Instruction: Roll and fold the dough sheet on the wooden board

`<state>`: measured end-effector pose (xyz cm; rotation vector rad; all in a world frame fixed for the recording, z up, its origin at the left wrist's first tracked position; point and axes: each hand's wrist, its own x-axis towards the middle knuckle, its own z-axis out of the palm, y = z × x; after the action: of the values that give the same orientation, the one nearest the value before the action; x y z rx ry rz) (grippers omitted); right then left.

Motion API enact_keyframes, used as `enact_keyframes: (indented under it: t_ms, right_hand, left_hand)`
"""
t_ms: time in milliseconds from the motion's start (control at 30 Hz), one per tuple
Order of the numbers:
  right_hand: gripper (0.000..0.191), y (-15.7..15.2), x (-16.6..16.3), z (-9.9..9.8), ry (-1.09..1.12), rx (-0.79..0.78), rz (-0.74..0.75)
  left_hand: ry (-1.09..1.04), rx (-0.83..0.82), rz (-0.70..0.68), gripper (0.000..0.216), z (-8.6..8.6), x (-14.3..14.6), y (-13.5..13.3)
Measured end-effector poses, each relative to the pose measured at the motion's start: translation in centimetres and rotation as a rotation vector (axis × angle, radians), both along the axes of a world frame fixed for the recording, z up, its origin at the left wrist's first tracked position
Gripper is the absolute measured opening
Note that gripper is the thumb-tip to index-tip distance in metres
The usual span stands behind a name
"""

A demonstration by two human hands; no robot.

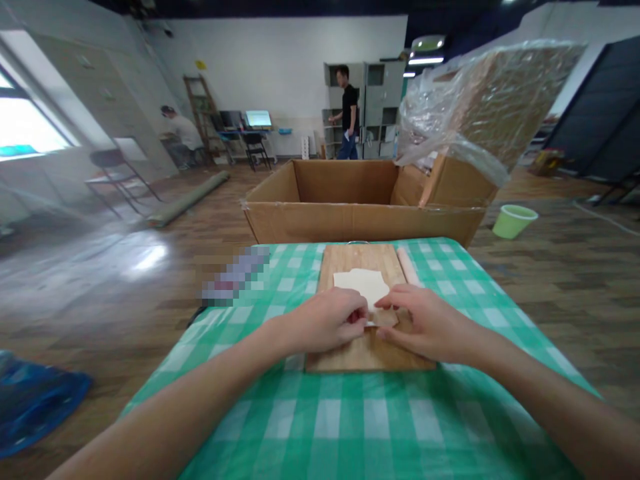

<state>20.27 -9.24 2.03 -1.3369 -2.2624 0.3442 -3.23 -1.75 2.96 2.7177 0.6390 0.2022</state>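
The pale sheet [361, 282] extends forward from the grip.
The left hand [325, 321] is curled, the right hand [431, 325] half-spread, at its near edge; whether they pinch, I cannot tell. Beneath is a wooden board [370, 353].

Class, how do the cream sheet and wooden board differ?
The cream sheet is paler and smaller than the wooden board. The sheet's outline is irregular, the board's straight-edged. The sheet lies on the board, the board on checked tablecloth. Left hand and right hand partly cover both.
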Motion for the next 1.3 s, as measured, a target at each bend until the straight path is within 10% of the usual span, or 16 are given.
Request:
enact_keyframes:
  t_ms: [400, 900, 1300]
  right_hand:
    - [0.022, 1.0, -1.1, -1.2, 0.13, -0.085, 0.111]
    - [0.014, 1.1, -3.3, -2.2, 0.176, -0.169, 0.041]
    - [0.012, 1.4, -3.0, -2.7, 0.241, -0.269, -0.014]
  left_hand:
    - [-0.074, -0.074, -0.018, 0.007, 0.5, -0.6, 0.0]
    - [-0.067, -0.664, 0.109, 0.014, -0.1, -1.5, 2.7]
    - [0.013, -0.568, 0.032, 0.024, 1.0, -1.9, 2.6]
